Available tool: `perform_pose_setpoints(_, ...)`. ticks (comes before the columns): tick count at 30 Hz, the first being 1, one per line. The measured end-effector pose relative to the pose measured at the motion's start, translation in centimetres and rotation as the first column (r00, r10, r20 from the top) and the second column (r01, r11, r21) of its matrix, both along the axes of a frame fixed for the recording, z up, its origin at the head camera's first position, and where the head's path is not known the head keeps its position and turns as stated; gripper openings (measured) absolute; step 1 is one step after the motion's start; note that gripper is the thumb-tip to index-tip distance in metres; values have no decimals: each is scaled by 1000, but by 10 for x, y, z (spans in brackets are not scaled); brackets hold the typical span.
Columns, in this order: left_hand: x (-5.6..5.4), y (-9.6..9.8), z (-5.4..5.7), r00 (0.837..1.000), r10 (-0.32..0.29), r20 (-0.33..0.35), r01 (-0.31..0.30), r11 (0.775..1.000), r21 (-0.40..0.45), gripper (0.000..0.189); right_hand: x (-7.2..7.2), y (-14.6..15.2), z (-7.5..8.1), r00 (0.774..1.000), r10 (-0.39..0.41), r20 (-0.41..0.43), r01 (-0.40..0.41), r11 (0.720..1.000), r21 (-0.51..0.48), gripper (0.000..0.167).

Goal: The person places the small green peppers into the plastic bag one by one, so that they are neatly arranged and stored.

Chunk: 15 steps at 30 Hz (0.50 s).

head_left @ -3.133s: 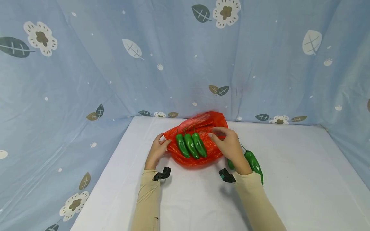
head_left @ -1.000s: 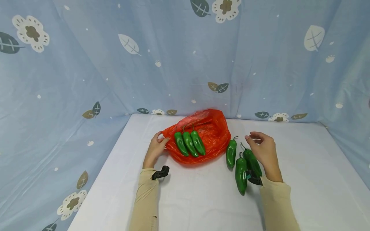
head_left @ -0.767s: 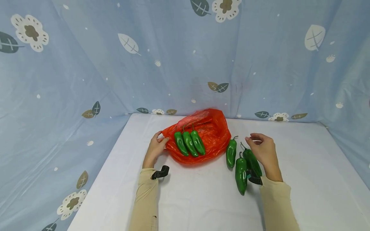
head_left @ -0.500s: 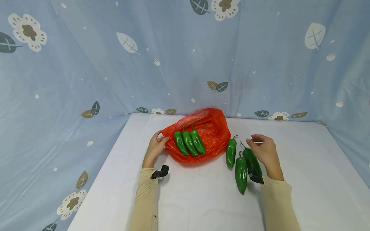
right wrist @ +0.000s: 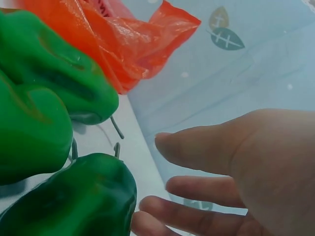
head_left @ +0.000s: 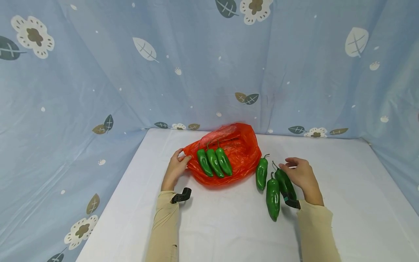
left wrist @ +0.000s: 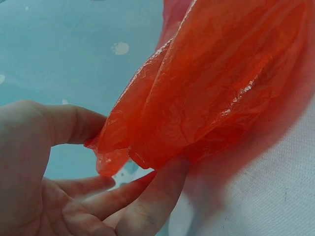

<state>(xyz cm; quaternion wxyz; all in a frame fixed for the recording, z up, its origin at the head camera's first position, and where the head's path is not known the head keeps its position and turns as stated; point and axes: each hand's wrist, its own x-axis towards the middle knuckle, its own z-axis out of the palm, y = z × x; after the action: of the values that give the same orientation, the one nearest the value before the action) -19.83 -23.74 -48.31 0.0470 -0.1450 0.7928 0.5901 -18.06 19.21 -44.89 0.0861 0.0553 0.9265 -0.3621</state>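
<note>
A red plastic bag [head_left: 243, 154] lies spread on the white table, with three green peppers [head_left: 214, 163] side by side on its red film. My left hand [head_left: 175, 169] holds the bag's left edge between thumb and fingers; the left wrist view shows the gathered film [left wrist: 162, 108] there. Three more green peppers lie right of the bag: one beside it [head_left: 261, 174], one nearer me [head_left: 273, 198], and one farther right [head_left: 284, 183]. Over that rightmost pepper's stem end hovers my right hand [head_left: 301, 174], fingers loosely bent, nothing held. In the right wrist view its fingers are apart from the pepper [right wrist: 83, 196].
A blue patterned curtain [head_left: 196, 72] rises behind the table and along its sides. White tabletop [head_left: 353, 196] stretches to the right of the peppers and in front of the bag [head_left: 229, 225].
My right hand has moved from over the bag to the right, then lowered slightly toward the rightmost pepper. The left hand keeps its hold on the bag's edge. The peppers on the bag stay put.
</note>
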Motion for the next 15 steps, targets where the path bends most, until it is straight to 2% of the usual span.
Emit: perform_pose_setpoints(15,-1,0,0,1000,5,4,-5,1000,-7,69,-1,4,-5,993,84,86,-87,996,35,61)
